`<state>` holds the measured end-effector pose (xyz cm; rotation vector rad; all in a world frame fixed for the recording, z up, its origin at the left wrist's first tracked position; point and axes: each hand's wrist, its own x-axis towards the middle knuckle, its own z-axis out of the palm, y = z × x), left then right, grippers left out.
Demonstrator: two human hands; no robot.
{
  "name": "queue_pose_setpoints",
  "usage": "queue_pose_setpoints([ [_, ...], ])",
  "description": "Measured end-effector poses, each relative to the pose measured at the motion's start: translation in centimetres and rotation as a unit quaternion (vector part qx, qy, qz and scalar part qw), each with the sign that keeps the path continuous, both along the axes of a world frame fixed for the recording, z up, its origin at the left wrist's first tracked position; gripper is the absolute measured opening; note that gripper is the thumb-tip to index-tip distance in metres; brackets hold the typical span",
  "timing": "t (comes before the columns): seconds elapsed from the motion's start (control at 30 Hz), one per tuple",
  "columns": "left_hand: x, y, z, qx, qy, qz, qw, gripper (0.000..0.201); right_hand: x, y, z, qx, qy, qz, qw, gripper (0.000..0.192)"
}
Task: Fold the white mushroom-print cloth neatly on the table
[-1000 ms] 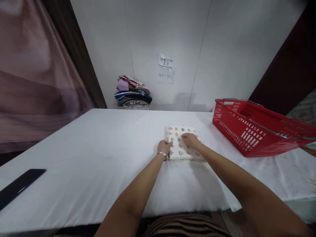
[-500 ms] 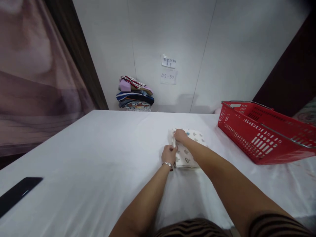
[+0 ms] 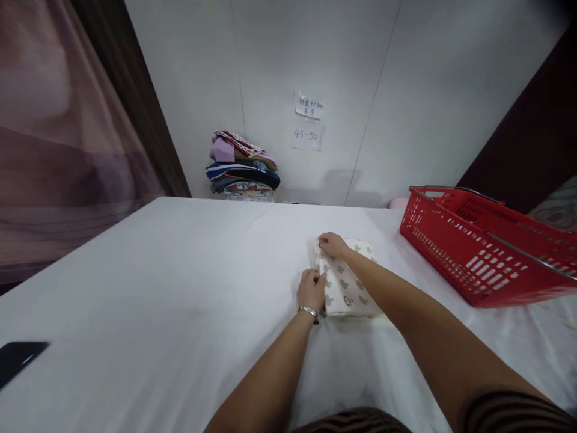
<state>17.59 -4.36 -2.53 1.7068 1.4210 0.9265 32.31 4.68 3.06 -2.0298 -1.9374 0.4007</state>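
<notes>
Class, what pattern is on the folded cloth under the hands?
Small grey mouse-head shapes on the cream folded cloth, clearest in the head view.

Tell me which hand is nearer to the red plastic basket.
Right. The right hand rests on the far left corner of the folded white printed cloth, toward the red plastic basket. The left hand grips the cloth's left edge, farther away.

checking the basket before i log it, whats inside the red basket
Through the red basket only its own slotted walls and metal handles show; no item rises above the rim. Its floor is hidden by the near wall, so flat contents cannot be ruled out.
</notes>
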Motion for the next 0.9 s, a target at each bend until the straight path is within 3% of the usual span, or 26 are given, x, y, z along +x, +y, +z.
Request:
queue_pose_setpoints([
  [0.13, -0.1, -0.1, 0.0, 0.003, -0.008, -0.002, 1.000, 0.024, 0.4, 1.5, 0.0, 0.012, -0.091, 0.041, 0.995, 0.047],
  [0.33, 0.1, -0.1, -0.2, 0.012, -0.032, -0.010, 0.999, 0.021, 0.6, 2.4, 0.2, 0.015, -0.111, 0.056, 0.992, 0.035],
  [0.43, 0.2, 0.0, -0.2, 0.023, -0.042, -0.015, 0.999, 0.022, 0.3, 2.8, 0.3, 0.016, -0.151, 0.047, 0.987, 0.044],
  [0.57, 0.2, 0.1, 0.1, 0.032, 0.013, -0.021, 0.999, 0.023, -0.7, 3.7, -0.4, -0.030, -0.194, 0.019, 0.980, 0.048],
  [0.8, 0.3, 0.3, 0.8, 0.035, 0.137, -0.034, 0.989, 0.027, -1.0, 4.4, -1.5, -0.062, -0.186, 0.009, 0.981, 0.047],
  [0.9, 0.3, 0.3, 1.0, 0.034, 0.159, -0.044, 0.986, 0.028, -1.0, 4.0, -1.3, -0.037, -0.185, 0.006, 0.982, 0.049],
])
